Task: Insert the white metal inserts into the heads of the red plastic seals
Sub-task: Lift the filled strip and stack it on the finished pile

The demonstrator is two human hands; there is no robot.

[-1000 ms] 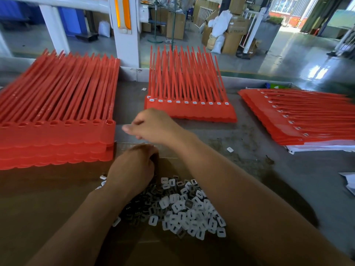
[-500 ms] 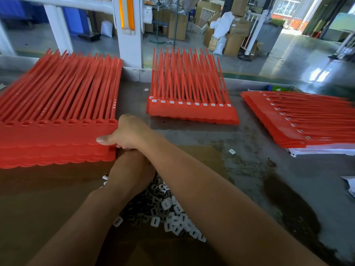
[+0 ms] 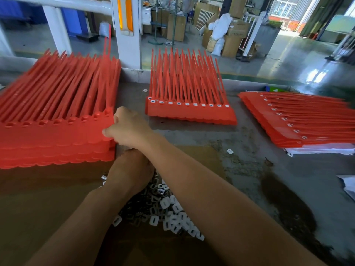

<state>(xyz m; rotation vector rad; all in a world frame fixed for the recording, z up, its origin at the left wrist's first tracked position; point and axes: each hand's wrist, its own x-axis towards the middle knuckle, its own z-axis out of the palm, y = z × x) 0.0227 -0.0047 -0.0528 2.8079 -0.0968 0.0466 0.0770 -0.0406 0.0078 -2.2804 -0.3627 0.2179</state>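
Fingers of right hand pinch right edge of red seals.

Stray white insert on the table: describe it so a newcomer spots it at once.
On the grey table, find the gap between the middle stack of red seals and the right stack. Nearer the camera, just off the right edge of the brown cardboard, lies the stray white insert. It lies alone on bare tabletop, while the heap of inserts sits on the cardboard.

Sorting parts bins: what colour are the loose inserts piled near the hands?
The inserts are white, some dark-looking; the head view shows them.
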